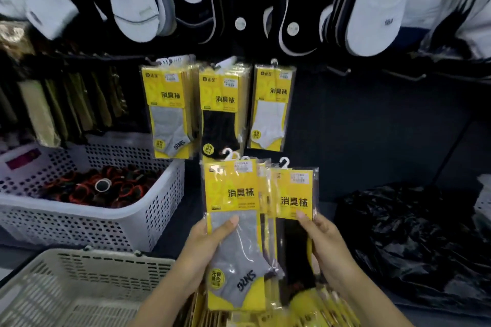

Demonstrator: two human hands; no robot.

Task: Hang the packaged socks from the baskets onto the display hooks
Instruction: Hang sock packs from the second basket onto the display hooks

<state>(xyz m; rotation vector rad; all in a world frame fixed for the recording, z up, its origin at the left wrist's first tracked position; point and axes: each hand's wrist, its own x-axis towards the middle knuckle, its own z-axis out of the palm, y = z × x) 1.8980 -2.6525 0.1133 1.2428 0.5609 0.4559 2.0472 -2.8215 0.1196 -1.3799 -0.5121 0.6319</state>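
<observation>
So, you're holding a fan of packs up in front of the rack, split between both hands. Your left hand [210, 244] has the yellow-card pack of grey ankle socks [233, 236], thumb across the front of the plastic and fingers curled behind. That grip is a pinch on the pack's lower half. Your right hand [325, 244] does the same with the yellow-card pack of black socks [293, 223], and a few more packs sit sandwiched between the two.

My guess is you hold them low to leave the small white plastic hangers [283, 162] on top free. You're probably fanning them to sort by colour too, since the rack just above your hands runs grey, black, white. The hanging grey packs [168, 111], hanging black packs [220, 111] and hanging white pack [271, 109] each have their own hook. Bare metal hooks [337, 70] stick out further right.

Looks-wise, these are flat glossy clear sleeves over yellow card with black lettering, and the sock shows through the lower half. They look slippery and floppy to me, so the thumb pinch makes sense.

More yellow packs [305, 310] lie piled right under your wrists, though I can't tell what they're lying in. Off to the left there's a white perforated plastic basket [148, 220] of dark rolled items.
</observation>
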